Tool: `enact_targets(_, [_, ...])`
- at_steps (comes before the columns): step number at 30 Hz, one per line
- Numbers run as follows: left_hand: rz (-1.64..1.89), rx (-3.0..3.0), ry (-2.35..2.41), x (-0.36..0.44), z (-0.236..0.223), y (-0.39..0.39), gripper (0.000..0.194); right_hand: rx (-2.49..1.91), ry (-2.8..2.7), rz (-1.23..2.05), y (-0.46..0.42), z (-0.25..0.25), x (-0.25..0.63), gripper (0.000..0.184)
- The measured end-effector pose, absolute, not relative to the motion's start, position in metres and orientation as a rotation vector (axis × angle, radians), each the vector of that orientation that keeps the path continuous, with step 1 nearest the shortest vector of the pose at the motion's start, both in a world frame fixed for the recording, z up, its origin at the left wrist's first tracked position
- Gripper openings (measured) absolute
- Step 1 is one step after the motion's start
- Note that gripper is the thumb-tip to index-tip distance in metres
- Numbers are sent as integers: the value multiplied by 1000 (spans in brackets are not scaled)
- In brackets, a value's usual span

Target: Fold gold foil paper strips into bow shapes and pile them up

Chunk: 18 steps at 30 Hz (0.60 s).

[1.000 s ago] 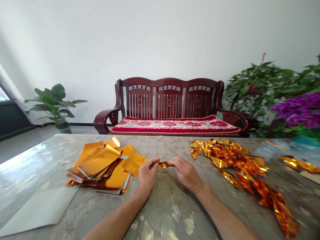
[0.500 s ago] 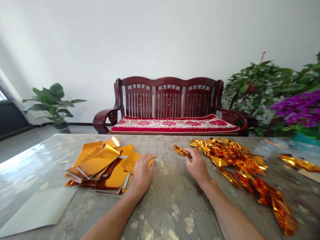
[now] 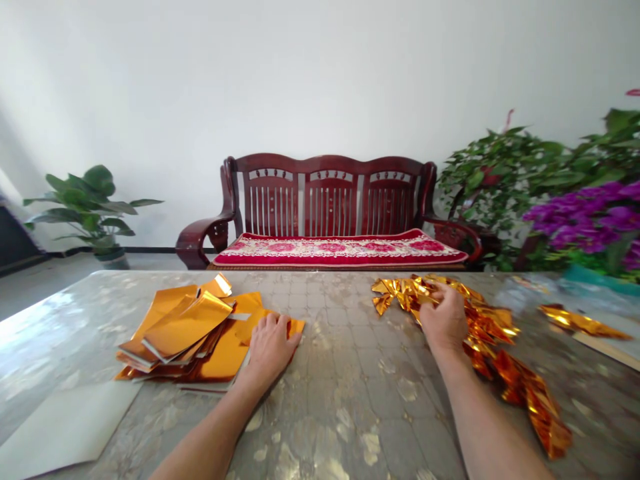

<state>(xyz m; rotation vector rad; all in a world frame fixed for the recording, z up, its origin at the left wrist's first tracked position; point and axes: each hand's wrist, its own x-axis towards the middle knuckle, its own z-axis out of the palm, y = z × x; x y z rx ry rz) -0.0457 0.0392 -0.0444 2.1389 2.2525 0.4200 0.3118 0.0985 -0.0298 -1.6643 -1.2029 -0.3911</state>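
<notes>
Left hand (image 3: 270, 348) lying open, pressing on flat gold foil sheets (image 3: 187, 327) stacked toward left edge of table (image 3: 350, 413); right hand (image 3: 446, 319) resting on twisted foil strips (image 3: 493, 327) heaped toward right edge, grip unclear. Many sheets waiting flat, sizeable heap already twisted.

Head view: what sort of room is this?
Probably a home sitting room: a dark red wooden slatted bench with a red floral seat cushion, and a broad-leaved green potted plant.
</notes>
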Motion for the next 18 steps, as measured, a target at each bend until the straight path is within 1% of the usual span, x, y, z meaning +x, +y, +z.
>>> enact_targets(2, [438, 2172, 2214, -43, -45, 38, 30, -1763, -1130, -467, 95, -29, 321, 46])
enact_targets(4, [467, 2216, 2169, -41, -46, 37, 27, -1770, -1090, -558, 94, -29, 325, 44])
enact_targets(7, [516, 2261, 2109, -41, -48, 38, 25, -1612, -1170, -648, 96, -29, 320, 41])
enact_targets(9, [543, 2249, 2095, -42, -49, 39, 24, -1481, -1311, -654, 99, -31, 309, 37])
enact_targets(11, [556, 2229, 2079, -42, -49, 40, 21, -1380, -1493, -598, 101, -34, 293, 34])
enact_targets(13, [558, 2220, 2053, -42, -49, 40, 16, -1286, -1669, -516, 100, -41, 273, 35])
enact_targets(15, [581, 2231, 2021, -42, -48, 38, 16, -1217, -1839, -418, 97, -48, 253, 35])
enact_targets(18, [708, 2335, 1890, -38, -47, 35, 19, -1145, -2036, -175, 87, -56, 226, 40])
